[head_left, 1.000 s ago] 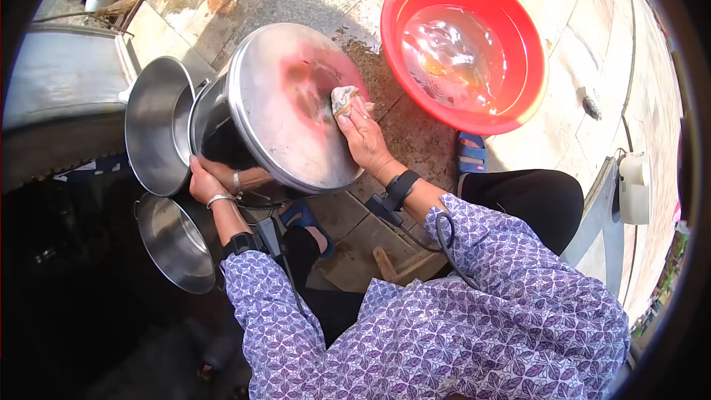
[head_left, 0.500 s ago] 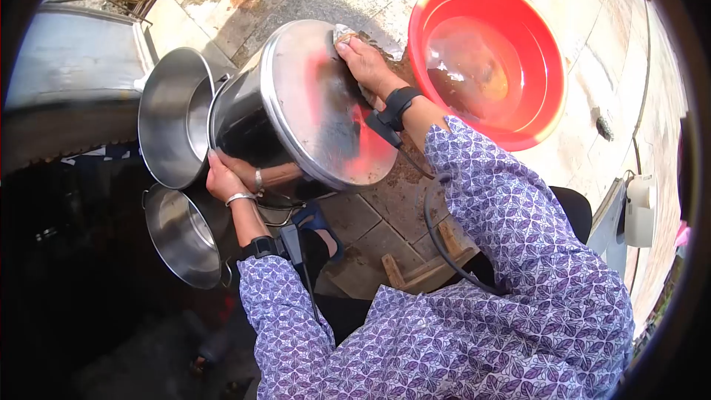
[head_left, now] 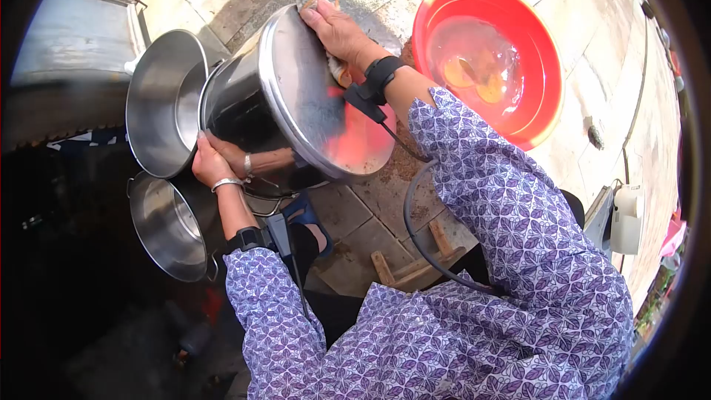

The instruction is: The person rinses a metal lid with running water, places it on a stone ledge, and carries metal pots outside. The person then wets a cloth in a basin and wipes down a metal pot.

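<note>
A shiny stainless steel pot (head_left: 244, 107) lies tilted with its flat base turned up toward me. My left hand (head_left: 211, 159) grips its rim at the lower left, fingers closed on the edge, and its reflection shows in the pot's side. At the far edge of the base, my right hand (head_left: 337, 30) presses a crumpled cloth (head_left: 339, 72) against the metal. Part of the cloth is hidden under the palm. Past my right wrist stands a red basin (head_left: 544, 67) with water in it.
Two more steel pots, a larger one (head_left: 152, 104) and a smaller one (head_left: 159, 226), stand open at the left. A small wooden stool (head_left: 418, 270) sits below the pot on the paved floor (head_left: 344, 230). A cable (head_left: 415, 233) loops beside my right sleeve.
My right hand has slid with the cloth toward the far left edge of the pot's base. My left hand keeps its grip on the rim. The water in the basin ripples differently.
</note>
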Tool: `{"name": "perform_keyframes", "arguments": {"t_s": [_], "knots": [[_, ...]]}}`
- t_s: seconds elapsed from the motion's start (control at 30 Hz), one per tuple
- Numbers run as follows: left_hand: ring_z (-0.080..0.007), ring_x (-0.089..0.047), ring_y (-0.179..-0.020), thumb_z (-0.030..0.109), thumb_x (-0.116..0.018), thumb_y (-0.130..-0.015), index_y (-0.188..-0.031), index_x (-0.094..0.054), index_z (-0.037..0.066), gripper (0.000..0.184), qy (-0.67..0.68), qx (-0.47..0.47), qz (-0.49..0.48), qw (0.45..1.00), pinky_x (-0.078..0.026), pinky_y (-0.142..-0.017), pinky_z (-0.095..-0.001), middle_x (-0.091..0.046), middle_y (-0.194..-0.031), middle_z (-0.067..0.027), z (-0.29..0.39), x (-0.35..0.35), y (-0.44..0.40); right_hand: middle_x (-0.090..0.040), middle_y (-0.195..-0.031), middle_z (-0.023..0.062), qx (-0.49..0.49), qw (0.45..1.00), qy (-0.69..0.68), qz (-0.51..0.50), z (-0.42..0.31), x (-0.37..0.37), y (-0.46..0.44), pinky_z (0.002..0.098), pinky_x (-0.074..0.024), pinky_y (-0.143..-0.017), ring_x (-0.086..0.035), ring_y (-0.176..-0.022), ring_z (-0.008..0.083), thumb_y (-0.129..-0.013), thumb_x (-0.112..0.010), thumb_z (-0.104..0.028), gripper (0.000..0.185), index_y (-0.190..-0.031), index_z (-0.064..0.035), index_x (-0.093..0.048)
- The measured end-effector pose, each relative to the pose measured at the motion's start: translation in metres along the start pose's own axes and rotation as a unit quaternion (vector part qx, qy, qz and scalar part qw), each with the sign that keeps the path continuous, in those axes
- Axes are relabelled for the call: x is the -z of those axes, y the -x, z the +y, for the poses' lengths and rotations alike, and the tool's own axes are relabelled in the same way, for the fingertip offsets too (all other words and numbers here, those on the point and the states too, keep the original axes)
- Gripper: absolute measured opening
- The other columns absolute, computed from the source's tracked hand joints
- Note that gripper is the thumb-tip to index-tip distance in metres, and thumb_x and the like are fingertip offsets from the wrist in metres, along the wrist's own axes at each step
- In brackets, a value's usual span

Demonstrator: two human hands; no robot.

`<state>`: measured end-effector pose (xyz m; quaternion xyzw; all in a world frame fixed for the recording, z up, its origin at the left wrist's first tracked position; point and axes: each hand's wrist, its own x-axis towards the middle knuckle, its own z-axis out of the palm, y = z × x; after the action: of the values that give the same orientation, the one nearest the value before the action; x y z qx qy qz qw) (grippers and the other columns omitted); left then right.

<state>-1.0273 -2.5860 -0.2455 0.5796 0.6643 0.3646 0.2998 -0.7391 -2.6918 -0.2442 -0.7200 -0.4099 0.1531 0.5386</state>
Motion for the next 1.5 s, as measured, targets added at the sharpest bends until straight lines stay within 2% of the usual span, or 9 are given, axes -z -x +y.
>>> {"name": "perform_keyframes", "arguments": {"t_s": [0.13,0.37,0.43,0.57,0.9,1.0,1.13,1.3,1.5], "knots": [[-0.0261,-0.062,-0.074,0.04,-0.058,-0.082,-0.091,-0.065,-0.006,0.047,-0.013,0.018,0.011,1.0,-0.047,-0.071,-0.0361,-0.066,-0.082,-0.0192,-0.006,-0.003,-0.007,-0.052,-0.116,0.0262,-0.23,0.972,0.013,-0.033,0.087,0.015,0.076,0.0383,-0.0357,-0.095,-0.048,-0.111,0.038,-0.09,-0.04,-0.039,0.046,-0.115,-0.0002,-0.049],[-0.0321,-0.063,-0.078,0.043,-0.054,-0.081,-0.089,-0.065,-0.006,0.05,-0.029,0.004,0.017,0.999,-0.046,-0.074,-0.0386,-0.065,-0.084,-0.0215,0.003,-0.007,0.001,-0.055,-0.119,0.0098,-0.011,0.991,-0.1,-0.092,-0.036,0.021,0.075,0.0279,-0.0325,-0.097,-0.046,-0.11,0.0179,-0.093,-0.045,-0.028,0.038,-0.119,-0.0024,-0.051],[-0.0336,-0.062,-0.08,0.044,-0.054,-0.08,-0.088,-0.065,-0.005,0.051,-0.054,0.01,0.027,0.998,-0.046,-0.074,-0.0389,-0.065,-0.085,-0.0216,-0.001,-0.01,-0.005,-0.046,-0.124,0.0257,0.055,0.981,-0.122,-0.139,-0.068,0.024,0.077,0.0395,-0.0227,-0.107,-0.037,-0.122,0.0406,-0.09,-0.046,-0.028,0.035,-0.107,0.0017,-0.054],[-0.0322,-0.063,-0.08,0.043,-0.055,-0.08,-0.087,-0.065,-0.005,0.05,-0.09,0.024,0.032,0.995,-0.046,-0.075,-0.0385,-0.066,-0.085,-0.021,0.01,-0.008,0.002,-0.049,-0.122,0.0231,0.203,0.978,0.037,-0.037,-0.103,0.024,0.141,0.0476,-0.0279,-0.103,-0.04,-0.12,0.0422,-0.079,-0.061,-0.013,0.032,-0.109,-0.0061,-0.056],[-0.0208,-0.06,-0.074,0.04,-0.061,-0.079,-0.088,-0.063,-0.011,0.052,0.025,0.059,0.041,0.997,-0.048,-0.072,-0.0331,-0.065,-0.082,-0.0155,0.006,-0.004,0.01,-0.044,-0.132,0.0175,-0.095,0.991,-0.069,0.059,0.024,0.014,0.226,0.0383,-0.025,-0.104,-0.037,-0.128,0.0281,-0.089,-0.047,-0.018,0.039,-0.126,-0.0036,-0.048],[-0.0224,-0.061,-0.076,0.04,-0.061,-0.08,-0.092,-0.064,-0.01,0.051,-0.001,0.03,0.032,0.999,-0.048,-0.072,-0.0339,-0.067,-0.085,-0.0163,0.012,-0.001,0.018,-0.051,-0.122,0.0055,-0.236,0.932,-0.244,0.127,0.09,-0.001,0.22,0.0244,-0.0332,-0.096,-0.045,-0.11,0.0106,-0.094,-0.044,-0.023,0.042,-0.127,0.001,-0.044],[-0.0263,-0.062,-0.079,0.042,-0.057,-0.081,-0.094,-0.064,-0.007,0.052,-0.019,-0.004,0.033,0.999,-0.047,-0.074,-0.036,-0.067,-0.087,-0.0178,0.007,0.0,0.021,-0.059,-0.105,0.0061,-0.381,0.881,-0.277,0.045,0.132,0.014,0.161,0.0283,-0.0409,-0.084,-0.052,-0.094,0.0131,-0.093,-0.042,-0.03,0.042,-0.118,0.0026,-0.05],[-0.029,-0.062,-0.076,0.044,-0.054,-0.083,-0.092,-0.065,-0.007,0.052,-0.032,0.01,0.049,0.998,-0.046,-0.073,-0.0374,-0.066,-0.086,-0.0197,0.012,-0.003,0.03,-0.049,-0.122,0.0257,-0.084,0.994,-0.06,0.026,0.048,0.014,0.092,0.0412,-0.0272,-0.103,-0.041,-0.121,0.0362,-0.091,-0.042,-0.028,0.042,-0.116,0.0045,-0.05],[-0.029,-0.06,-0.067,0.042,-0.055,-0.084,-0.086,-0.066,-0.004,0.047,-0.016,-0.057,0.037,0.998,-0.046,-0.066,-0.0381,-0.065,-0.076,-0.0196,0.022,-0.015,0.026,-0.04,-0.131,0.0233,0.134,0.989,-0.067,0.015,-0.046,0.022,0.116,0.0465,-0.0229,-0.105,-0.031,-0.126,0.0427,-0.087,-0.053,-0.017,0.037,-0.119,0.0008,-0.048]]}}
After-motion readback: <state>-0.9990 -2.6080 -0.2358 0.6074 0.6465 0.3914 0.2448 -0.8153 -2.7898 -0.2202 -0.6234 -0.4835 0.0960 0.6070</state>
